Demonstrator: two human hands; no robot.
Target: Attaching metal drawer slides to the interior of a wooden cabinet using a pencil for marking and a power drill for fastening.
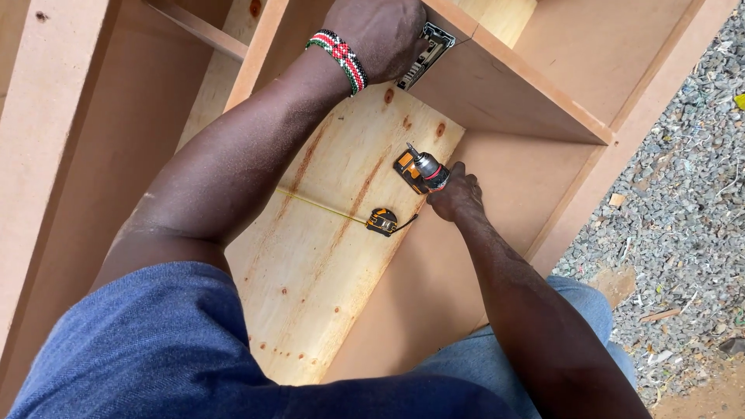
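My left hand (378, 32), with a beaded wristband, presses a metal drawer slide (425, 53) against the edge of a brown board panel (504, 91) near the top of the view. My right hand (458, 194) grips an orange and black cordless drill (419, 169), its bit pointing up and left over the plywood back panel (326, 233). An orange and black tape measure (382, 221) lies on the plywood just left of my right hand, its yellow blade pulled out to the left.
I lean over an open cabinet carcass of brown boards, with side walls (46, 155) at left and right. Grey gravel ground (683, 202) with scraps lies beyond the right wall.
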